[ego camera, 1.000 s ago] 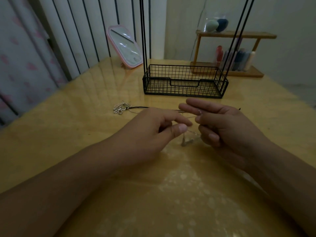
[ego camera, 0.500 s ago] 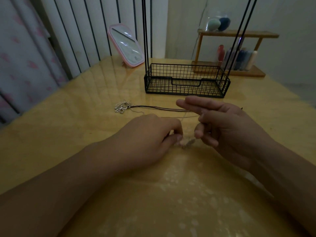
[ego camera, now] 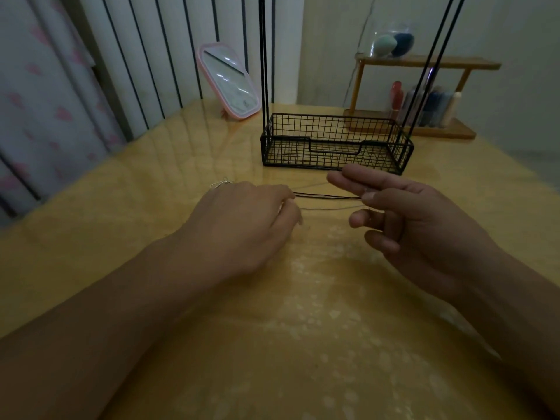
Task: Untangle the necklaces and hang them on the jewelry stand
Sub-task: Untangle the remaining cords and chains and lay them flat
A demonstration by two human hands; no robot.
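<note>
my left hand (ego camera: 242,228) pinches one end of the black cord necklace (ego camera: 327,196) and thin silver chain (ego camera: 330,208); my right hand (ego camera: 403,219) pinches the other, strands stretched between them above the surface (ego camera: 151,237), jewelry stand (ego camera: 333,144) just beyond.

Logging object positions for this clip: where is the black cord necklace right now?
In the head view the black cord necklace is stretched just above the table between the left hand and right hand, just in front of the jewelry stand's wire basket.
</note>
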